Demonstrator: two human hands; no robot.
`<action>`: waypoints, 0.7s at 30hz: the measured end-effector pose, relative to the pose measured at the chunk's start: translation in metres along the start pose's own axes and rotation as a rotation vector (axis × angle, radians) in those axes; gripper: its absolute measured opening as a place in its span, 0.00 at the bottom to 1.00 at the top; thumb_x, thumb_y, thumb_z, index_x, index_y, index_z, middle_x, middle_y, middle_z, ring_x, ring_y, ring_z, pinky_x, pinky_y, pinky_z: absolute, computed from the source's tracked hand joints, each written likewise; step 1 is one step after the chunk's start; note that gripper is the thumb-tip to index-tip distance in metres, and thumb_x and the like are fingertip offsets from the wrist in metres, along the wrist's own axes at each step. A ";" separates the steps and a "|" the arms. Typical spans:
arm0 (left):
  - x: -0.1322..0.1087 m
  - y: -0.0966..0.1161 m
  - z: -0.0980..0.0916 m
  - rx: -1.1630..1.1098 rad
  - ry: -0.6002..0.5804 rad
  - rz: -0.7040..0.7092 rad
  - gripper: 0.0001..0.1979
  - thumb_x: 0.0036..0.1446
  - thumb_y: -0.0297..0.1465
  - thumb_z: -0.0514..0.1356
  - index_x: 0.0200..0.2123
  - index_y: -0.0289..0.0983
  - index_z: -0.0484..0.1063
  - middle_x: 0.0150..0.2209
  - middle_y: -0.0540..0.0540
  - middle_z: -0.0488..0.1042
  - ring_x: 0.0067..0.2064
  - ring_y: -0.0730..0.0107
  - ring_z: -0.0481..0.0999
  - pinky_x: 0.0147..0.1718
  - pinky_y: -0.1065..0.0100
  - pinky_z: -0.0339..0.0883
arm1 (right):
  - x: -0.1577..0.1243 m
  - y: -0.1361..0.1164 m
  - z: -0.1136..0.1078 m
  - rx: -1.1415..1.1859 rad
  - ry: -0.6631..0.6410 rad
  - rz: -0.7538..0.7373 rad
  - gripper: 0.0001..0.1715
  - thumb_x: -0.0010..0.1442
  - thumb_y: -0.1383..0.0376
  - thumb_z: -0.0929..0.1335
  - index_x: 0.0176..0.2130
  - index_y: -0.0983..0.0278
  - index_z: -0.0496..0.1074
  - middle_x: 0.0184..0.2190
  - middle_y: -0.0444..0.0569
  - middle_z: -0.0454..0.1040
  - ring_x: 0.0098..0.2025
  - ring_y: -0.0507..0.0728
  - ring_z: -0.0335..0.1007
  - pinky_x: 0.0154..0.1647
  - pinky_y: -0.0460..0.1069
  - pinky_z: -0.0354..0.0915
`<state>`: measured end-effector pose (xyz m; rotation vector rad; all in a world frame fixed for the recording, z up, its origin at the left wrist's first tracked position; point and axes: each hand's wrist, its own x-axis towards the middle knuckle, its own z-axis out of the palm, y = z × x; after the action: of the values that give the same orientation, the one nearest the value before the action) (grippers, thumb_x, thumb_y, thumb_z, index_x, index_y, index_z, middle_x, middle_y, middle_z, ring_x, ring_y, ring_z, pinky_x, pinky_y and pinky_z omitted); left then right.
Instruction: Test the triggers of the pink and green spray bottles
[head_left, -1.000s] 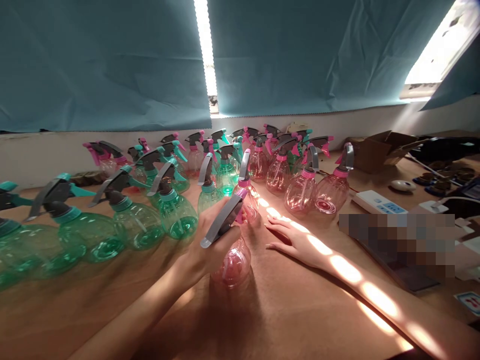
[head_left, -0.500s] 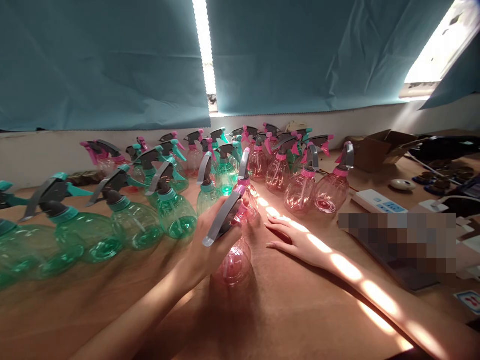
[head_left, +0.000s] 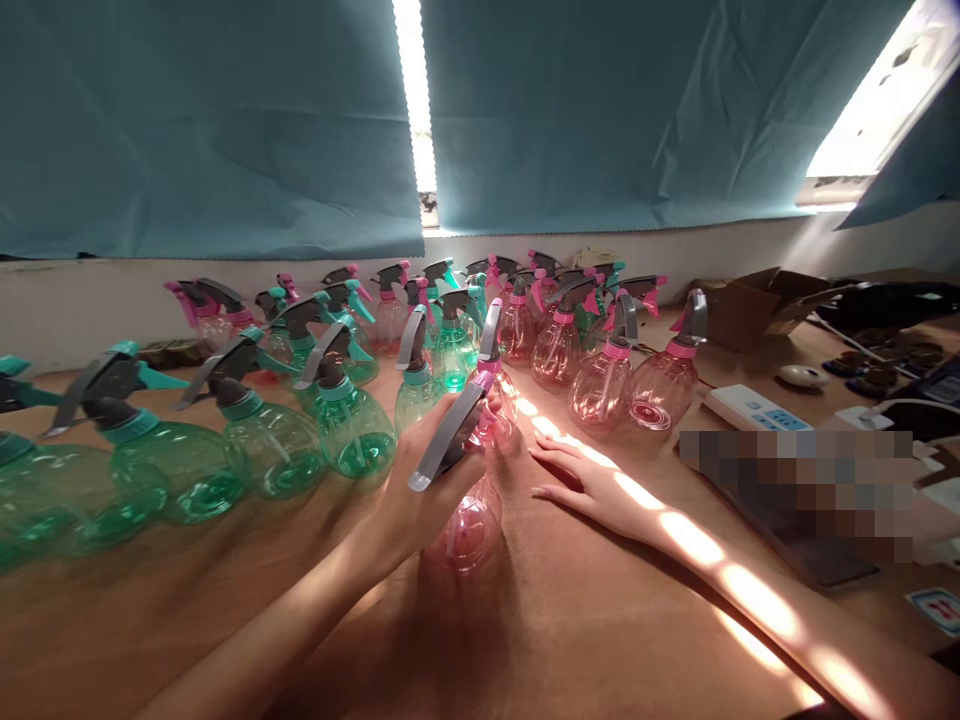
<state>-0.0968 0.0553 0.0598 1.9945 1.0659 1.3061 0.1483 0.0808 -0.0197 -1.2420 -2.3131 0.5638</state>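
Observation:
My left hand (head_left: pixel 429 475) is closed round the neck of a pink spray bottle (head_left: pixel 469 530) with a grey and pink trigger head. The bottle's base rests on the wooden table, and my fingers hide its collar. Flat on the table to its right lies my right hand (head_left: pixel 581 480), fingers stretched out and holding nothing. Just behind the gripped bottle stands another pink spray bottle (head_left: pixel 504 400). A green spray bottle (head_left: pixel 416 395) is behind my left hand, and a further green spray bottle (head_left: pixel 352 430) stands to its left.
Several green spray bottles (head_left: pixel 176 465) line the left side, with more mixed bottles along the wall. Two pink bottles (head_left: pixel 664 385) stand at right. Beyond them are an open cardboard box (head_left: pixel 757 310), a white power strip (head_left: pixel 757 408), a mouse (head_left: pixel 801 376) and a partly blurred-out dark flat object (head_left: pixel 844 570).
The view has shifted very slightly. Both hands and the gripped spray bottle stay in the same places on the table.

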 end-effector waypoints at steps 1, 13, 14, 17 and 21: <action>0.000 0.000 0.000 -0.003 -0.002 -0.010 0.05 0.54 0.24 0.56 0.35 0.38 0.69 0.29 0.52 0.66 0.28 0.73 0.62 0.27 0.70 0.58 | 0.000 0.000 0.000 -0.003 -0.003 0.002 0.37 0.60 0.45 0.65 0.60 0.62 0.66 0.65 0.54 0.61 0.67 0.66 0.52 0.67 0.63 0.52; 0.002 0.006 0.000 0.023 0.004 -0.006 0.06 0.52 0.24 0.56 0.34 0.38 0.68 0.28 0.52 0.65 0.27 0.73 0.61 0.27 0.70 0.56 | 0.000 -0.001 -0.001 0.006 0.007 0.006 0.36 0.60 0.45 0.66 0.60 0.61 0.67 0.64 0.55 0.62 0.67 0.67 0.53 0.66 0.64 0.54; 0.002 0.005 0.000 0.021 0.007 -0.008 0.06 0.52 0.23 0.56 0.35 0.37 0.69 0.28 0.52 0.65 0.27 0.73 0.60 0.26 0.70 0.57 | 0.000 -0.002 -0.001 0.003 0.007 0.005 0.36 0.60 0.46 0.66 0.60 0.62 0.67 0.64 0.55 0.62 0.67 0.67 0.53 0.66 0.64 0.54; 0.001 0.004 0.000 0.007 0.017 -0.013 0.09 0.52 0.23 0.56 0.37 0.38 0.71 0.28 0.52 0.67 0.27 0.73 0.62 0.27 0.70 0.58 | 0.000 -0.003 -0.002 -0.010 -0.002 0.006 0.36 0.60 0.46 0.65 0.60 0.63 0.67 0.64 0.55 0.61 0.67 0.66 0.53 0.67 0.64 0.53; 0.002 0.002 0.000 -0.021 0.021 -0.009 0.11 0.51 0.23 0.57 0.39 0.38 0.73 0.29 0.51 0.70 0.30 0.70 0.67 0.30 0.69 0.61 | 0.000 -0.004 -0.003 -0.030 -0.026 0.017 0.37 0.61 0.46 0.64 0.60 0.65 0.66 0.65 0.55 0.60 0.68 0.65 0.52 0.68 0.62 0.51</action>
<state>-0.0957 0.0555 0.0625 1.9621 1.0655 1.3309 0.1469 0.0787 -0.0152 -1.2764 -2.3422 0.5565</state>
